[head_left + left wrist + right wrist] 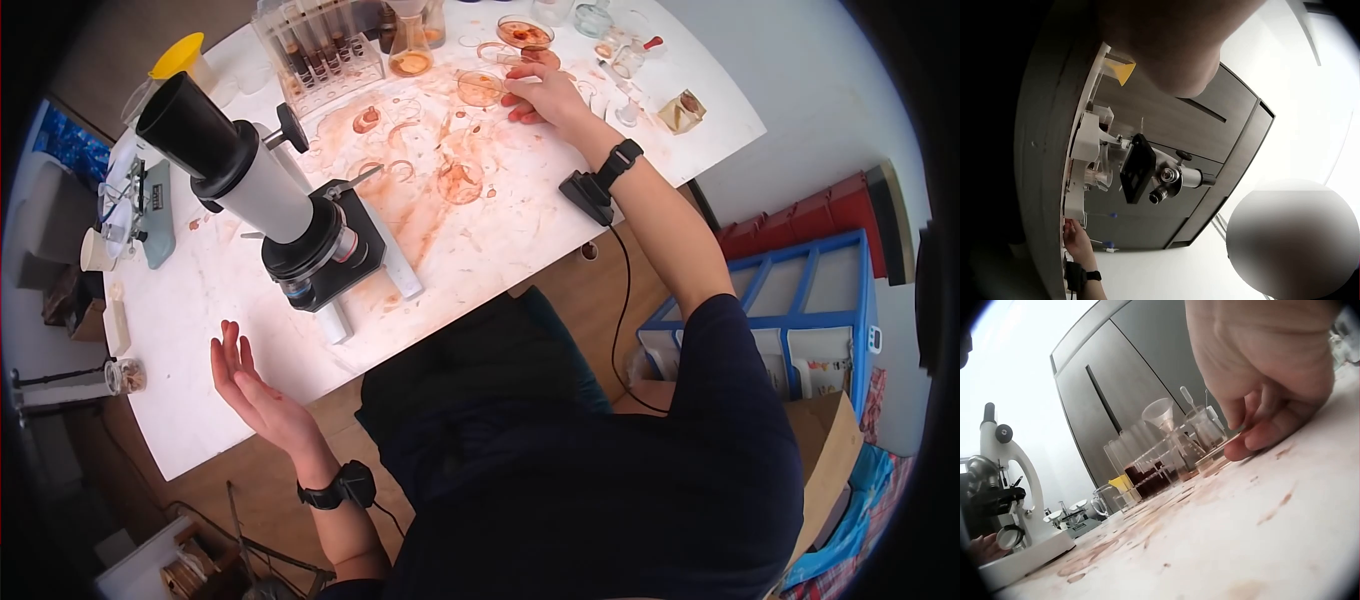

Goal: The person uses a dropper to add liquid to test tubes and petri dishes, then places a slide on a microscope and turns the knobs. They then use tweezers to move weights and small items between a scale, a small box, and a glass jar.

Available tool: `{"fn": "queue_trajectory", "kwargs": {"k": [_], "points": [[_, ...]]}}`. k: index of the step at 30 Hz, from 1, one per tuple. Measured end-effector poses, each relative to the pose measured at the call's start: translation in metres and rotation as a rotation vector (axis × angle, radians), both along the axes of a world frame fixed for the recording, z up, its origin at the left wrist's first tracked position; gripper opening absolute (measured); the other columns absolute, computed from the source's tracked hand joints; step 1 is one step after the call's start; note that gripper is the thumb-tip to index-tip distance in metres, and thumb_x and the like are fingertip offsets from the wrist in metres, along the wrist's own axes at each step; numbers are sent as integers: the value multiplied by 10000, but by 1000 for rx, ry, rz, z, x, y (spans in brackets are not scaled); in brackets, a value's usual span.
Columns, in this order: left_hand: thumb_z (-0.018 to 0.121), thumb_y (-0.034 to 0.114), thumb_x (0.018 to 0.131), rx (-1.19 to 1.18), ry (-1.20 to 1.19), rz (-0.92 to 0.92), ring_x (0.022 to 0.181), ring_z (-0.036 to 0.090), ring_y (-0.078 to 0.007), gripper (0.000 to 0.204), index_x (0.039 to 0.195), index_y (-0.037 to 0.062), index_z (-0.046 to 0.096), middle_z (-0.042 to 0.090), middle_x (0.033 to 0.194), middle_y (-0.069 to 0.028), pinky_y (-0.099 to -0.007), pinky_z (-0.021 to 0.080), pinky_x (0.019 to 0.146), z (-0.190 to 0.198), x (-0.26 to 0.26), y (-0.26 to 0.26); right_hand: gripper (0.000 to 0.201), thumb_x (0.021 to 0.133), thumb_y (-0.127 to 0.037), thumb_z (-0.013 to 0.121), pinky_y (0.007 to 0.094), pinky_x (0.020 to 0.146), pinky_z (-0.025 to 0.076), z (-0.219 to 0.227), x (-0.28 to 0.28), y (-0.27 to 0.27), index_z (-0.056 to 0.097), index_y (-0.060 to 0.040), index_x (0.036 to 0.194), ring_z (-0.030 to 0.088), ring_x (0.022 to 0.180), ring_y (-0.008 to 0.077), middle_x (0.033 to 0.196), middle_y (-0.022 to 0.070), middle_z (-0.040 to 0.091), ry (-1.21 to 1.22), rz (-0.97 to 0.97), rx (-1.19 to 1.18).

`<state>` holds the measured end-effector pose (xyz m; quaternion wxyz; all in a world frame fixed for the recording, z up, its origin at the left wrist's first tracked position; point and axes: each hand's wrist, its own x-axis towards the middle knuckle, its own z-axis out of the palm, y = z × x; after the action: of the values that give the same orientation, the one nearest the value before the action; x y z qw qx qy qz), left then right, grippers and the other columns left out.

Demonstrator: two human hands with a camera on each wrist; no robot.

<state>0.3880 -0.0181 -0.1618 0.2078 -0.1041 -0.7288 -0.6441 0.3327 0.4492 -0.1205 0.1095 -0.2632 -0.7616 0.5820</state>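
Observation:
My right hand (548, 98) is low over the stained table, its fingertips at the right rim of a shallow clear petri dish (482, 89). Seen from the right wrist, curled fingers (1260, 431) pinch the rim of the dish (1211, 464); part of that rim is hidden behind them. My left hand (262, 402) is off the table's front edge, fingers extended and holding nothing. The microscope (290, 205) stands on the table beyond it. In the left wrist view, the right hand (1075, 240) is low at the tabletop, past the microscope (1139, 167).
A rack of tubes (325, 75) with dark liquid stands at the back beside a flask (410, 62). Another dish (525, 32) holds reddish liquid. A balance (155, 215) is at the left, a yellow funnel (177, 57) behind it, and a small jar (125, 376) near the left edge.

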Motion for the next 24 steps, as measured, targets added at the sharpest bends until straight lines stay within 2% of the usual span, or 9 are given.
{"fn": "queue_trajectory", "kwargs": {"k": [4,7,10,13,17,20,23,24], "points": [[285,168,1063,2,-8,-4,1373,451,-327,448,1462,-33,325,448,1470,-256,-460,336,1158,-1,0,-2,287,972,-228,619,246,529,512,3,8,-6,559,-41,1182,670,615,133,858,87,708,24,-14,66],[282,164,1068,7,-32,-2,1389,432,-328,446,1454,-58,317,457,1450,-266,-469,319,1175,2,0,-1,284,977,-225,616,252,507,482,8,14,-18,561,-28,1174,620,562,119,796,62,673,-15,-47,210],[307,138,1058,-4,0,-26,1370,461,-318,431,1454,-29,346,454,1469,-243,-459,342,1155,2,-1,-2,268,983,-213,608,249,502,458,19,27,-50,566,-18,1161,570,530,104,761,40,643,42,49,131],[290,123,1050,-16,-13,-16,1371,458,-313,433,1450,-31,352,471,1449,-245,-457,346,1154,1,-2,-2,247,986,-198,600,238,513,451,25,40,-89,571,-10,1143,560,535,94,735,24,632,149,239,45],[285,110,1044,-42,-35,-8,1364,466,-304,430,1443,-27,370,482,1439,-246,-452,359,1145,6,0,-1,353,984,-204,622,256,700,530,35,57,-152,536,22,1243,663,858,130,1058,85,648,229,516,-26],[386,131,1030,-24,-66,-66,1380,450,-297,446,1452,-13,378,469,1463,-214,-457,340,1152,7,0,-3,459,978,-186,604,339,977,484,27,58,-175,465,-10,1379,569,1225,221,1390,139,516,451,575,30],[474,148,992,-74,-58,-159,1411,411,-299,510,1472,6,374,436,1495,-197,-474,310,1165,11,0,1,630,891,-225,737,415,1080,416,24,56,-179,428,0,1391,462,1336,313,1451,196,438,657,573,491],[499,150,977,-103,-50,-191,1422,396,-301,535,1478,12,373,424,1506,-194,-480,301,1169,13,-1,3,662,871,-232,755,423,1096,395,24,58,-182,426,4,1395,446,1345,329,1457,204,431,667,574,513]]}}
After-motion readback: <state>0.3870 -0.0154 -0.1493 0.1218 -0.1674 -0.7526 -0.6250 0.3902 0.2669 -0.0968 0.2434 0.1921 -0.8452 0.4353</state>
